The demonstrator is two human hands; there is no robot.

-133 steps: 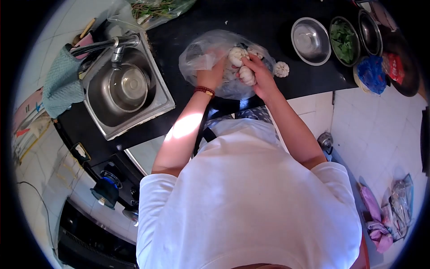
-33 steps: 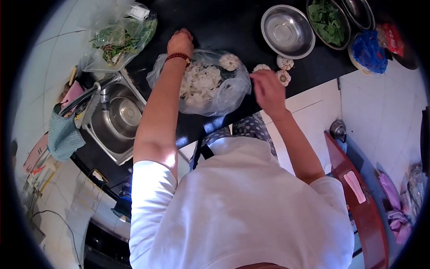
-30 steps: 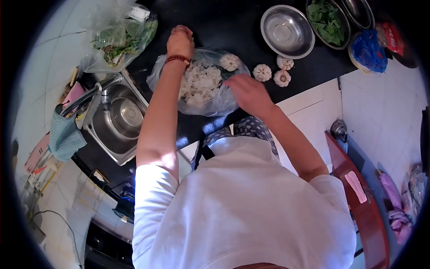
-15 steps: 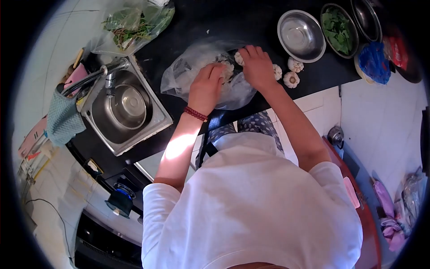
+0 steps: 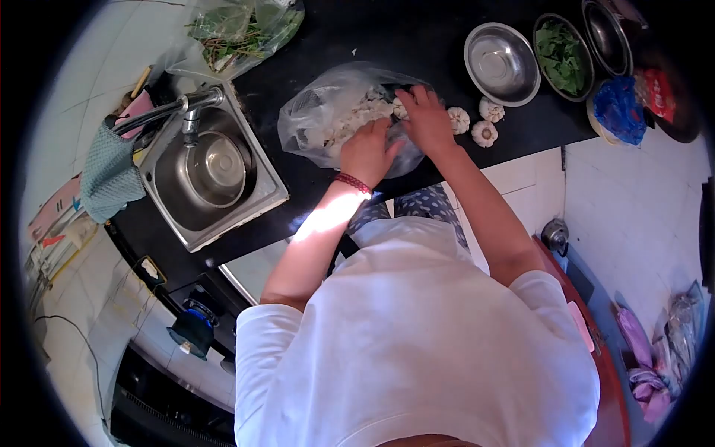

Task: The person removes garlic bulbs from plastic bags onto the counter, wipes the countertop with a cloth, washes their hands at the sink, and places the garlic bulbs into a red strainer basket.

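Note:
A clear plastic bag point(image 5: 302, 123) lies spread on the dark counter, with a heap of pale garlic skins point(image 5: 354, 123) on it. My left hand point(image 5: 366, 153) rests over the skins, its thumb apart from the fingers and nothing visible in its grasp. Just to the right, the fingers of my right hand point(image 5: 428, 125) curl over a white garlic bulb point(image 5: 400, 109), partly covered by them. Beside that hand sit loose garlic bulbs: one bulb point(image 5: 458, 120) near the wrist, another point(image 5: 491, 109) by the bowl, and a third point(image 5: 484, 134) nearer the counter edge.
A steel bowl point(image 5: 503, 64) stands right of the bulbs, next to a bowl of green leaves point(image 5: 560, 59). At far right are a blue bag point(image 5: 620, 110) and a red packet point(image 5: 657, 93). On the left are a sink point(image 5: 195, 237) with a basin point(image 5: 216, 170) and a bag of greens point(image 5: 242, 33).
My left hand has moved right and slightly down, uncovering more garlic skins. My right hand and the bulb under its fingers have shifted slightly toward my body.

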